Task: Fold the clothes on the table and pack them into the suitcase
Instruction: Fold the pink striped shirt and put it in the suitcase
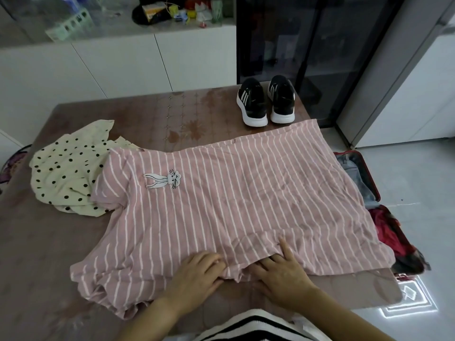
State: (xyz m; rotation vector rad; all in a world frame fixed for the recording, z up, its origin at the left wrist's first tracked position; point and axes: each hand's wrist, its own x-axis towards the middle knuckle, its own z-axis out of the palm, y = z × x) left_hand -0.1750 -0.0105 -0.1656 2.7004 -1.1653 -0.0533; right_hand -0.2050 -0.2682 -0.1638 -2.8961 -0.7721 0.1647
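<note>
Both hands sit at the near edge of the pink striped garment (234,198), close together but not touching, with a bunched ridge of cloth between them. The left hand (197,271) has its fingers curled in, and they grip a gathered fold of the hem. The right hand (283,274) is flatter: one finger lies straight on top of the cloth, pointing away from the person, while the other fingertips are hidden beneath the hem, so the edge is held between them.

The garment is spread wide across the surface (37,242), reaching away from the hands, its neck end to the left and its broad lower end to the right. A small white animal print (163,180) shows on its chest. Its right edge hangs past the side of the surface.

A cream polka-dot garment (64,173) lies crumpled at the left, partly tucked under the pink one's shoulder. A pair of black shoes with white soles (266,102) stands at the far right corner of the surface, just beyond the pink cloth.

The red suitcase (369,178) lies open on the floor to the right of the surface, well apart from both hands, with grey lining showing. Some red fabric (389,232) lies beside it, nearer the person.
</note>
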